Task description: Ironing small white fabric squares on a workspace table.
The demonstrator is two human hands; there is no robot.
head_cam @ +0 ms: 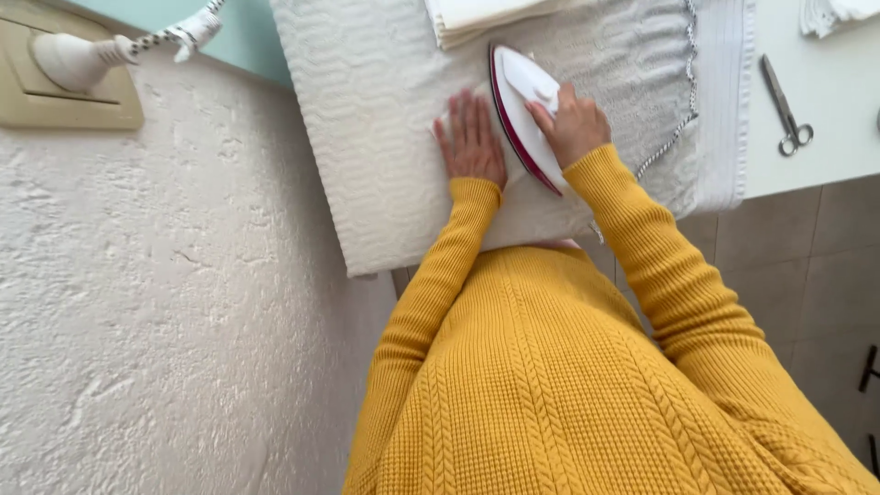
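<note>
Count of items in view:

Hands: two, a left hand and a right hand, both at upper centre of the frame.

Irons: one white and dark-red iron, upper centre.

Scissors: one pair of scissors, upper right.

Folded cloth stacks: one stack of folded white cloth at the top edge, centre; a second white bundle at the upper right corner, partly cut off.

Textured white covers: one padded cover, upper centre.

Wall sockets: one socket plate, upper left, with one plug seated in it.
</note>
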